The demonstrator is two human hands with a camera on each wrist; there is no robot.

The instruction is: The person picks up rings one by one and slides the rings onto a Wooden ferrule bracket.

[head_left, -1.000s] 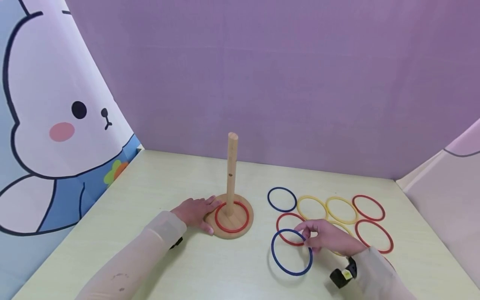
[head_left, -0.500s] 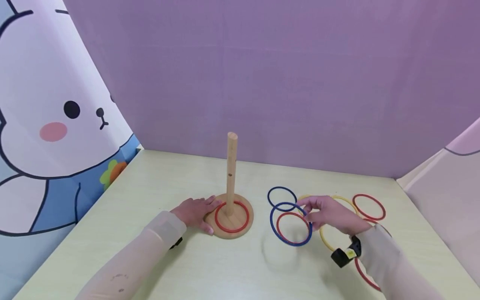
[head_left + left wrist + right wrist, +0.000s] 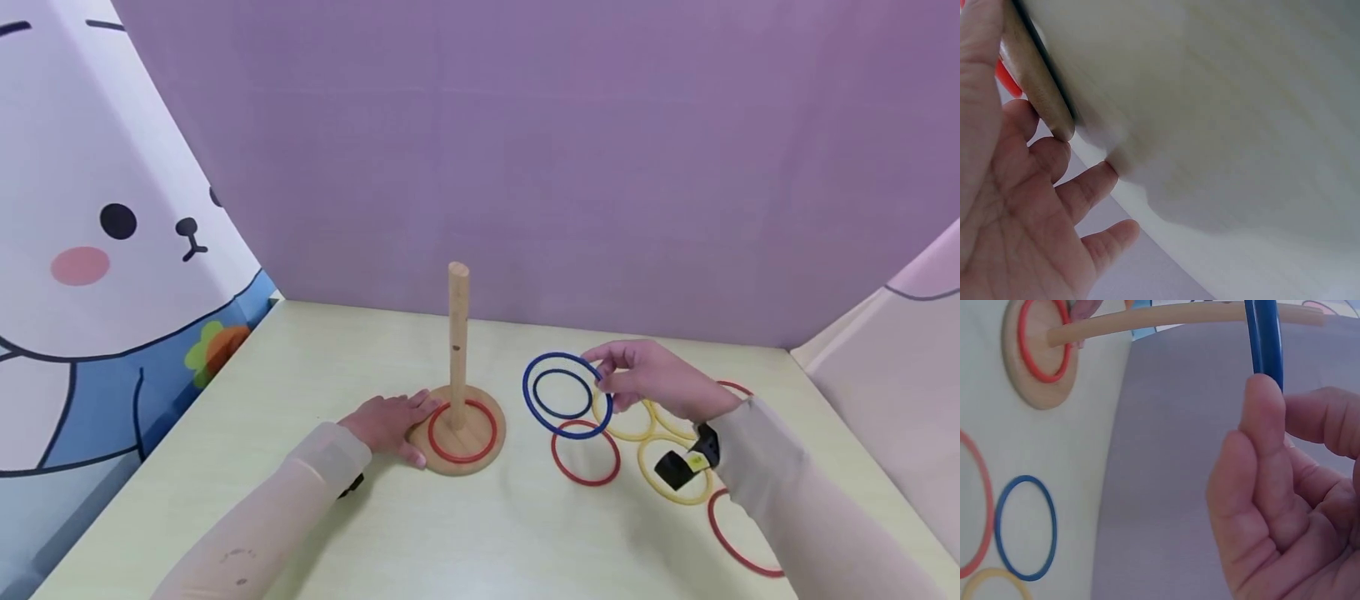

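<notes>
My right hand [image 3: 654, 379] pinches a blue ring [image 3: 525, 388] between thumb and fingertips, above the table. In the right wrist view only part of that ring [image 3: 1265, 347] shows, with the fingertips on it. An upright wooden peg [image 3: 458, 333] rises from a round wooden base [image 3: 474, 440] in the middle of the head view. Around the peg's foot, a red ring [image 3: 462, 461] lies on the base. My left hand [image 3: 386, 425] rests at the base's left edge, fingers extended over the rim and thumb on the near side.
Right of the base, several rings lie on the table [image 3: 375, 533]. They include a blue ring [image 3: 1055, 526], a red ring [image 3: 587, 484], yellow rings [image 3: 671, 501] and another red ring [image 3: 750, 570]. A purple backdrop [image 3: 600, 167] stands behind the table.
My right hand has carried the blue ring up and away from me, from near the front red ring to over the other blue ring. The left hand stays on the base.
</notes>
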